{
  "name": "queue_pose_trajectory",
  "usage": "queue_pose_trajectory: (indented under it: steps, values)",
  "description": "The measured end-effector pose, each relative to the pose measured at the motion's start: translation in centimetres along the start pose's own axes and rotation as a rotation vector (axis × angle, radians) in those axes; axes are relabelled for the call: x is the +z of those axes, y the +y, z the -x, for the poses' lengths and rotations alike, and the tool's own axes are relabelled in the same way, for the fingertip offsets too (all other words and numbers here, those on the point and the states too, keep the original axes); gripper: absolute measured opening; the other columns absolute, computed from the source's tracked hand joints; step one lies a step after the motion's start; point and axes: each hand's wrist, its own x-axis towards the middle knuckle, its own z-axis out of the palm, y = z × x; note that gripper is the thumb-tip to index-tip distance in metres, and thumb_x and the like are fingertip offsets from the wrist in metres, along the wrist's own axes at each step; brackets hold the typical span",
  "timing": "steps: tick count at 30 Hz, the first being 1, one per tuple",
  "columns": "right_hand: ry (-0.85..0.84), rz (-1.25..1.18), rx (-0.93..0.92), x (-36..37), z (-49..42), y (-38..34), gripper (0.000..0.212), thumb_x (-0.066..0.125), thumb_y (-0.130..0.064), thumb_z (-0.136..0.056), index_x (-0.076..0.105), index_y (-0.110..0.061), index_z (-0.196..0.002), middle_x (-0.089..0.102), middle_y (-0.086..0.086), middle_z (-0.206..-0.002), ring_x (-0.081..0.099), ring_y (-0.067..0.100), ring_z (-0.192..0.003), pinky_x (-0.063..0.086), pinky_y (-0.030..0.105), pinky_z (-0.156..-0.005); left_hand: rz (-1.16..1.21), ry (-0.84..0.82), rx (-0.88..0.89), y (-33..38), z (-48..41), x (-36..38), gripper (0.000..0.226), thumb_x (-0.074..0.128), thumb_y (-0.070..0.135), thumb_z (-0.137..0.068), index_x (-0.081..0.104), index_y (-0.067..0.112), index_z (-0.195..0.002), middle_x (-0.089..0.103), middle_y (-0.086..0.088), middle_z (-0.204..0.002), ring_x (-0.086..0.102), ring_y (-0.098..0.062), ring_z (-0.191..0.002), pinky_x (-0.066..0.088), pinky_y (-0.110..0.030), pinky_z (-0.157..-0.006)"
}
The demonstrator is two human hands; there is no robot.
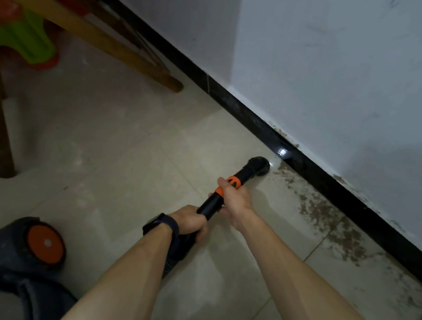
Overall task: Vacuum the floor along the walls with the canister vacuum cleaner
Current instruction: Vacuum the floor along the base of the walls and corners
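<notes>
Grips the black wand (211, 204) two-handed: left hand (192, 223) curled round the rear end where the ribbed hose (170, 263) joins, right hand (235, 198) wrapped round it further forward, at the orange collar. Sets the round nozzle (258, 165) on the tiled floor (127, 150), just beside the black skirting (237, 107) and at the near end of a brown patch of dirt (329, 220) strewn along the wall. Has the canister vacuum (37, 242) close by at lower left, orange wheel showing.

Probably handles as a light, stiff plastic tube, easy to steer over smooth tile. Seems best held as now: one hand forward for aim, one back for push. Likely tugs back a little through the soft hose and the heavier canister, so calls for gentle pulls rather than jerks.
</notes>
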Motion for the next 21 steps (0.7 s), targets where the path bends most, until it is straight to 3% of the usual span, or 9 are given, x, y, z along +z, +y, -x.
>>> queue_pose_trajectory:
  steps: [10, 13, 17, 21]
  values:
    - [0.117, 0.035, -0.016, -2.9, 0.1, 0.8, 0.040, 0.071, -0.028, -0.095, 0.053, -0.005, -0.122, 0.073, 0.017, -0.105, 0.078, 0.022, -0.070, 0.062, 0.036, -0.056, -0.089, -0.118, -0.019, 1.5, -0.5, 2.3, 0.011, 0.065, 0.002, -0.054, 0.063, 0.013, -0.053, 0.067, -0.008, -0.071, 0.064, -0.028, -0.072, 0.051, -0.026, -0.059]
    - [0.117, 0.022, -0.024, -2.7, -0.3, 0.4, 0.042, 0.071, -0.028, -0.094, 0.052, -0.005, -0.124, 0.073, 0.017, -0.103, 0.078, 0.023, -0.072, 0.060, 0.035, -0.056, -0.107, -0.037, 0.022, 1.2, -1.4, 2.1, 0.009, 0.065, 0.003, -0.059, 0.064, 0.011, -0.060, 0.068, -0.010, -0.073, 0.067, -0.030, -0.074, 0.056, -0.032, -0.064]
    - [0.134, 0.065, -0.048, -2.4, -1.1, -1.2, 0.036, 0.070, -0.029, -0.094, 0.052, -0.008, -0.117, 0.072, 0.012, -0.094, 0.078, 0.024, -0.072, 0.060, 0.036, -0.057, -0.235, 0.127, 0.152, 0.9, -2.1, 2.2, 0.022, 0.068, 0.017, -0.078, 0.057, 0.018, -0.097, 0.062, -0.004, -0.092, 0.061, -0.024, -0.082, 0.049, -0.029, -0.070]
    - [0.183, 0.248, -0.088, -1.6, -1.9, -2.1, 0.032, 0.071, -0.036, -0.089, 0.054, -0.011, -0.100, 0.073, 0.015, -0.098, 0.075, 0.030, -0.081, 0.064, 0.047, -0.074, -0.224, 0.234, 0.196, 0.1, -2.5, 3.0, 0.030, 0.070, 0.022, -0.080, 0.051, 0.018, -0.103, 0.060, -0.004, -0.096, 0.060, -0.024, -0.086, 0.050, -0.029, -0.072]
